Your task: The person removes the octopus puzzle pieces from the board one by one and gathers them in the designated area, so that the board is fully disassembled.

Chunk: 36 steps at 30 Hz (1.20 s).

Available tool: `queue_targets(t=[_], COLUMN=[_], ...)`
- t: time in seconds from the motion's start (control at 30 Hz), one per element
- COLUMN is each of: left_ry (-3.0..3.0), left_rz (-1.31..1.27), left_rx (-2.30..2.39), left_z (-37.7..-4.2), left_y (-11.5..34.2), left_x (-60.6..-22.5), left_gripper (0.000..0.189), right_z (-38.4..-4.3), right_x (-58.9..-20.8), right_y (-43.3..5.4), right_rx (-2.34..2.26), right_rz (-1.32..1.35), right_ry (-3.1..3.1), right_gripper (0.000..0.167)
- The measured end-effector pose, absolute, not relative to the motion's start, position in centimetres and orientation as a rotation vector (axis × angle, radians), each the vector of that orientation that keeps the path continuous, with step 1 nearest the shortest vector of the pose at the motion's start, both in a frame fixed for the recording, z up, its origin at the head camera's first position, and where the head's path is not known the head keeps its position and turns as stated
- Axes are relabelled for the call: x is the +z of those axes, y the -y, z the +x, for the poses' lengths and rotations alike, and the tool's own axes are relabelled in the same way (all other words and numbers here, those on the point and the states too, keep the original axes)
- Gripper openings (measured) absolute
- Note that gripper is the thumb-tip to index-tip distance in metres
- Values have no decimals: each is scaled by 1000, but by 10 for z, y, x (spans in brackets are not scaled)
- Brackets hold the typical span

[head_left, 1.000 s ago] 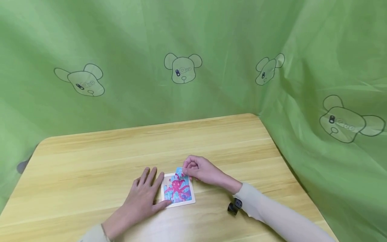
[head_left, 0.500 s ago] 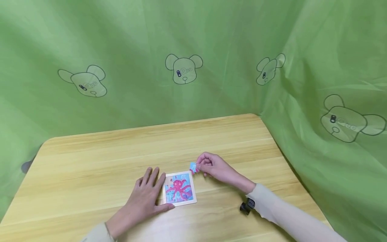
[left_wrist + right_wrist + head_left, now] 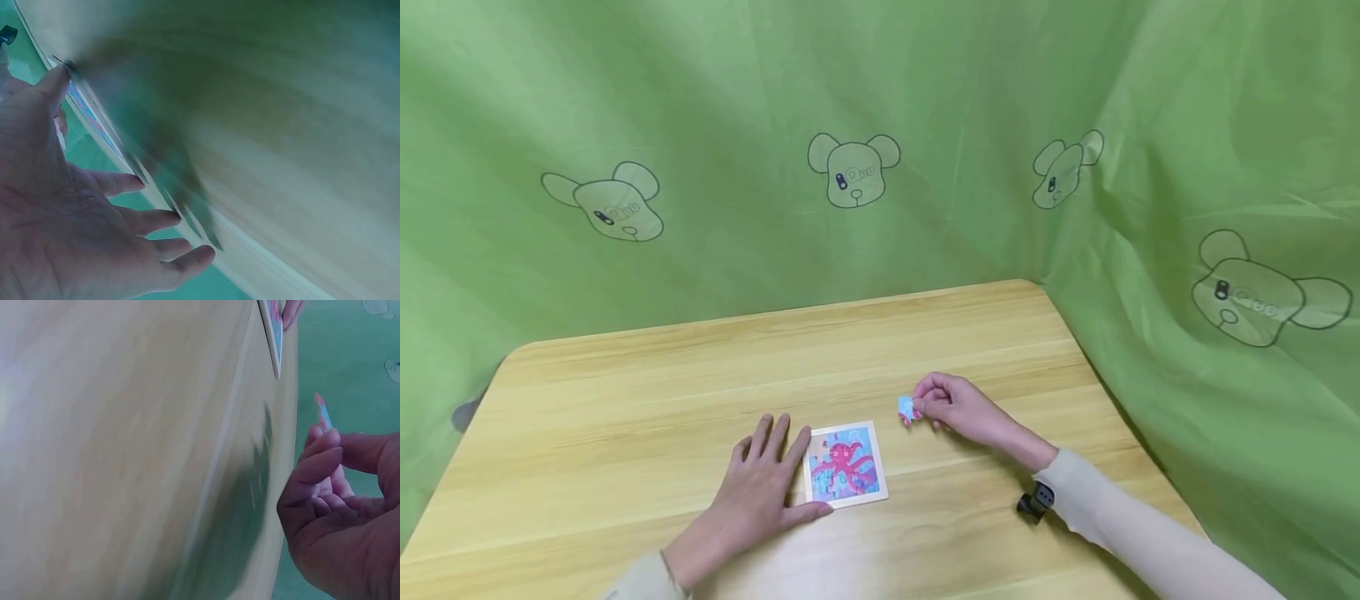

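Observation:
A small square jigsaw puzzle (image 3: 844, 468) in a pale frame lies on the table, showing a pink-red octopus on blue. Its upper left part looks beige. My left hand (image 3: 758, 483) rests with fingers spread at the puzzle's left side, the index fingertip at the upper left corner and the thumb along the bottom edge. Right of the puzzle, above the table, my right hand (image 3: 958, 410) pinches a light blue jigsaw piece (image 3: 907, 409) with pink-red marks between thumb and index finger. In the right wrist view that jigsaw piece (image 3: 323, 414) appears nearly edge-on.
The wooden table (image 3: 700, 392) reaches back to a green curtain (image 3: 737, 233) printed with bear heads. The curtain also runs along the right side. A black device (image 3: 1036, 502) is worn at the right wrist.
My right hand has carried the jigsaw piece from over the puzzle's upper right corner away to the right. My left hand has stayed almost still at the puzzle's frame.

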<state>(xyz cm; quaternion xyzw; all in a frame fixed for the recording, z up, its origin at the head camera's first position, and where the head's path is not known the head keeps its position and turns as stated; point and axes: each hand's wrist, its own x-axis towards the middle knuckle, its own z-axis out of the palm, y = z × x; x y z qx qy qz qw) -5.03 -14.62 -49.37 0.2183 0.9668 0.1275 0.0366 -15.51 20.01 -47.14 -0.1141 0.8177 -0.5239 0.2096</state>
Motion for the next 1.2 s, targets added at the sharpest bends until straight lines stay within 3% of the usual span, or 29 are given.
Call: queue_targets(t=[0.53, 1.2], left_ry=[-3021, -3051], left_rz=[682, 690], left_rx=[391, 377], left_z=[-51, -51], left_y=[149, 148], left_x=[-496, -497], left_gripper=[108, 107], right_z=[-174, -175], right_x=[-480, -478], right_y=[-208, -209], right_rx=[-1286, -1211], right_rz=[-360, -337], right_ry=[-2310, -2394], right_gripper=[7, 14])
